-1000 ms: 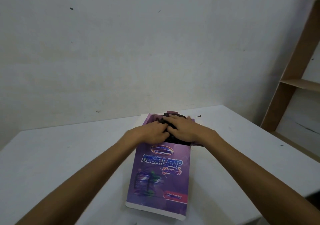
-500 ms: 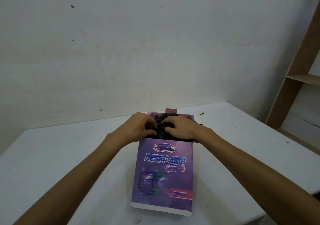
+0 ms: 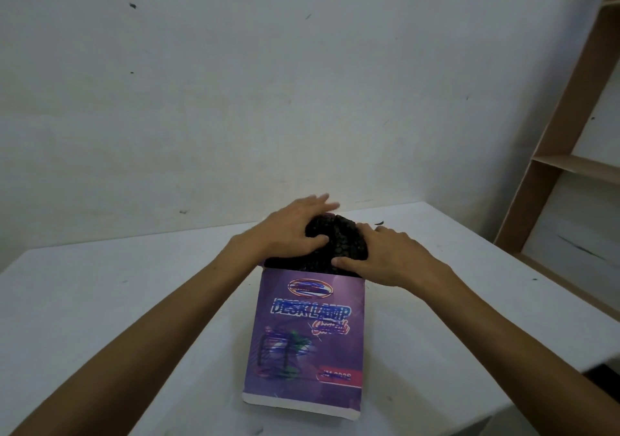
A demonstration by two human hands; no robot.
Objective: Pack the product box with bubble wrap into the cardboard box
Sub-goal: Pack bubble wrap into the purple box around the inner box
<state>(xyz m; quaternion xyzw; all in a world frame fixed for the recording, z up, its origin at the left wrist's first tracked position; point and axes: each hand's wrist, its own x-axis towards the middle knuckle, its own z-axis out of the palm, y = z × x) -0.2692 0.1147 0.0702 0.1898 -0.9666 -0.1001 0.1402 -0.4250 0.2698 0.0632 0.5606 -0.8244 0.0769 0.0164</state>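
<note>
Your purple product box (image 3: 307,341) lies flat on the white surface (image 3: 100,301), its printed face up and its open end pointing away from you. A dark, bumpy bundle of bubble wrap (image 3: 332,244) bulges out of that open end, and both of your hands are on it.

Your left hand (image 3: 288,229) sits on the top left of the bundle. Its fingers (image 3: 318,202) are spread and nearly straight, laid over the far side of the wrap, and its thumb presses into the near side. This is a loose, open-palmed hold on the wrap, not a fist.

Your right hand (image 3: 391,254) covers the bundle's right side, just above the box's upper right corner. Its thumb lies along the wrap at the mouth of the box. The other fingers curl over the far right edge, so you have the wrap cupped between thumb and fingers.

The two hands are close together with the bundle between them. A wooden shelf (image 3: 570,167) stands at the right against the wall (image 3: 235,83).
</note>
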